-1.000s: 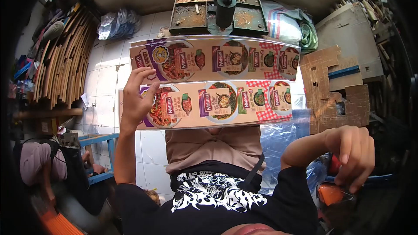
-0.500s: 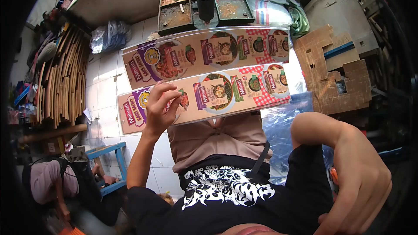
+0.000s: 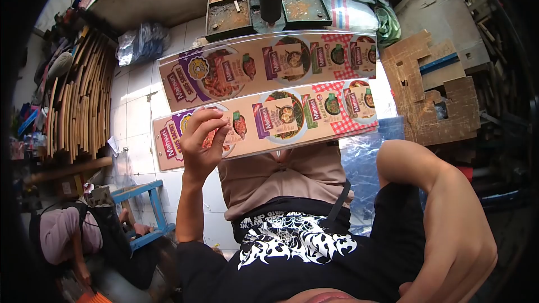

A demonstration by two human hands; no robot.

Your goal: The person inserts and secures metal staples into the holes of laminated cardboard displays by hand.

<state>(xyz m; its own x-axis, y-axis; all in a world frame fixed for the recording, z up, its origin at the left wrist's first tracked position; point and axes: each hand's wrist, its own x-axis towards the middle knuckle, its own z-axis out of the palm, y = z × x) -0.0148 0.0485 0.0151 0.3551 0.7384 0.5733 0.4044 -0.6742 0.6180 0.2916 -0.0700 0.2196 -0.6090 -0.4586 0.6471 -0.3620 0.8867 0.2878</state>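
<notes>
My left hand [image 3: 203,137] is over the left part of the nearer printed panel [image 3: 252,144], its fingers curled in and the thumb close to the index finger. Anything pinched between them is too small to make out. The panel is long and brown with food pictures, and lies across above my lap. Behind it lies a matching printed panel [image 3: 255,87] with a clear, shiny edge. My right hand [image 3: 455,252] is raised close to the camera at lower right, away from the panels. Its back shows, while the fingers are mostly hidden.
Beyond the panels, a dark compartment tray [image 3: 251,29] with small bits surrounds a black machine column [image 3: 270,3]. Cut brown boards [image 3: 432,92] lean at right; stacked strips [image 3: 78,101] stand at left. A person [image 3: 67,235] sits near a blue frame [image 3: 154,207] at lower left.
The view has shifted slightly. My left hand's thumb and index finger have changed position a little over the panel. My right hand has moved slightly at lower right. The panels lie much as before.
</notes>
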